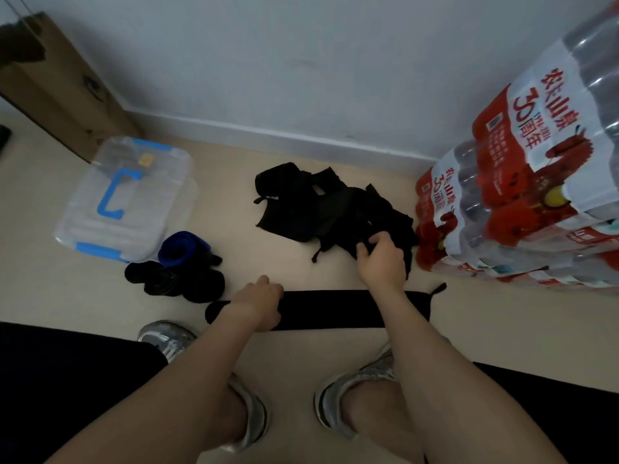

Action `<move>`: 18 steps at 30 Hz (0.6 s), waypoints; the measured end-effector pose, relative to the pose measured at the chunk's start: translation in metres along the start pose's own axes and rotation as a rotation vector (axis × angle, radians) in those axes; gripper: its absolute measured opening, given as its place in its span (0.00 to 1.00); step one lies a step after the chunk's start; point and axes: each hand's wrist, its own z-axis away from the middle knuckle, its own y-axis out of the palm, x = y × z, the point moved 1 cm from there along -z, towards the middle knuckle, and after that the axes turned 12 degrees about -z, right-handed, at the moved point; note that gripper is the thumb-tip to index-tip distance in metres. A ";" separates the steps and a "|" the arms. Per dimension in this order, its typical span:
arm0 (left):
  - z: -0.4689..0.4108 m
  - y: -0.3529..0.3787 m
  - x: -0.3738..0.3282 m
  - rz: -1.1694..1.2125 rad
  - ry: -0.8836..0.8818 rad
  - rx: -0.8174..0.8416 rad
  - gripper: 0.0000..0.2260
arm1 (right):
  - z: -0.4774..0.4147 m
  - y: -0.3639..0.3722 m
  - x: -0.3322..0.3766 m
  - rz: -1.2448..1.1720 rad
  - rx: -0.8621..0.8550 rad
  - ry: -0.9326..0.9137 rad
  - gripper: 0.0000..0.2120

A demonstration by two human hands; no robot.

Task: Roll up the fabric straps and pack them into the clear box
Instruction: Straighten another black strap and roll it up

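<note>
You're gripping the left end of the flat strap on the floor with your left hand while your right hand is clutching the loose pile, finished rolls sitting beside the lidded box, none seemingly packed yet.

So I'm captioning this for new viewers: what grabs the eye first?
The red-and-white bottled-water packs stacked at the right stand out most. Next, the pile of black straps mid-floor, which the right hand grips, and the long black strap laid flat, held by the left hand.
</note>
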 end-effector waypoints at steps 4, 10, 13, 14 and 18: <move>-0.004 -0.008 -0.003 0.072 -0.031 0.037 0.21 | -0.014 -0.007 -0.001 -0.002 -0.022 -0.043 0.08; -0.005 -0.011 -0.009 0.135 -0.071 0.008 0.19 | -0.012 -0.024 0.002 -0.372 0.082 -0.152 0.05; -0.002 -0.021 -0.017 0.285 -0.085 -0.188 0.17 | -0.010 -0.040 0.019 -0.704 -0.051 -0.064 0.03; 0.001 -0.026 -0.022 0.382 -0.088 -0.286 0.16 | -0.010 -0.047 0.025 -0.802 -0.066 -0.029 0.03; 0.019 -0.060 -0.040 0.917 -0.105 -0.613 0.12 | -0.001 -0.073 0.048 -1.075 0.062 0.031 0.06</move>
